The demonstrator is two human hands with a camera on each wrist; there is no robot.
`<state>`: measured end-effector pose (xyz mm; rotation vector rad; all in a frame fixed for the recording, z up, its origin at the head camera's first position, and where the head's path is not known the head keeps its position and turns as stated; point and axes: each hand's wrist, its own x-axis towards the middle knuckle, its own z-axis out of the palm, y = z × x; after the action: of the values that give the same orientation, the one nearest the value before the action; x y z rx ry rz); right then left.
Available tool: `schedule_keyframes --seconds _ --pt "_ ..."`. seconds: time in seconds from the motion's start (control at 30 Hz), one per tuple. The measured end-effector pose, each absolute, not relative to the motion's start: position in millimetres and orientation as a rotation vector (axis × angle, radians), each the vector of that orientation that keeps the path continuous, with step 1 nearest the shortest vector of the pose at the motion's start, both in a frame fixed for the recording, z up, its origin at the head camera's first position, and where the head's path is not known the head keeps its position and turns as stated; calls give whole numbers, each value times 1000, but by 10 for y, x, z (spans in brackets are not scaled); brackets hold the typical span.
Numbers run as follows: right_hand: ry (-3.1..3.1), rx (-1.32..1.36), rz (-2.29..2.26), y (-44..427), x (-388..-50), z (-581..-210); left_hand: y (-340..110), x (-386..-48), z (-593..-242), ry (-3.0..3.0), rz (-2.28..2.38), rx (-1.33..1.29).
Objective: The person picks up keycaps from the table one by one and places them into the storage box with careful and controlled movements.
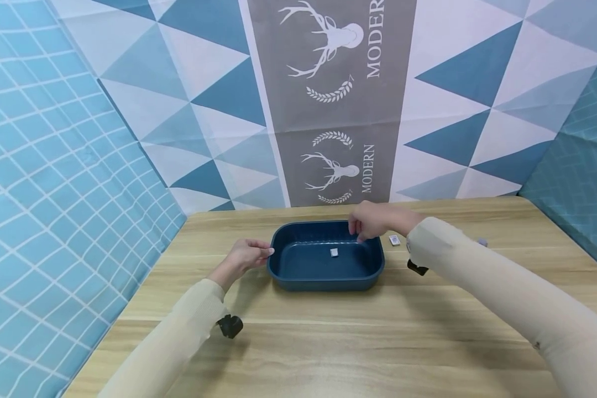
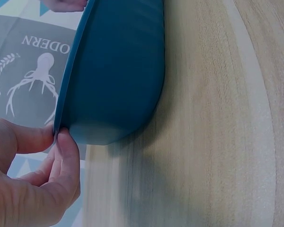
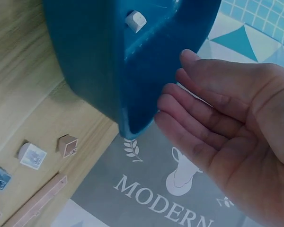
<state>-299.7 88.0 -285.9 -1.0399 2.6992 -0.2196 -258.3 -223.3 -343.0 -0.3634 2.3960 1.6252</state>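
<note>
I have the left hand [image 1: 246,256] pinching the blue tray [image 1: 323,285] while the outer keycap [image 1: 394,240] lies just right of the loose-fingered, empty right hand [image 1: 371,220].

A makeshift booth: a blue grid-print sheet [image 1: 55,182] left, a triangle-and-stag-print sheet [image 1: 323,119] far and a teal sheet [image 1: 582,166] right enclose a wood-grain surface [image 1: 328,342].

Head view forward and down, wrist views close, all sharing the blue tray [image 1: 324,285]
</note>
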Motion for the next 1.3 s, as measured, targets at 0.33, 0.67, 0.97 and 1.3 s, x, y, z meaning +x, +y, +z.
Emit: schedule_keyframes --seconds 0.33,0.67,0.97,1.3 --pt "2743 -1121 -364 1101 -2959 -2944 -2237 -2583 -3433 2406 1626 -364" --pt "2799 -1145 -472 1286 -2901 -3045 -2235 -2577 -3450 2402 1631 -370" --pt "2815 -1164 -543 1424 -2845 -3045 -2254 -2570 -3462 2419 1614 -379" --pt "2866 -1125 -593 1618 -2782 -3100 -2241 -2582 -3455 2421 1602 -404"
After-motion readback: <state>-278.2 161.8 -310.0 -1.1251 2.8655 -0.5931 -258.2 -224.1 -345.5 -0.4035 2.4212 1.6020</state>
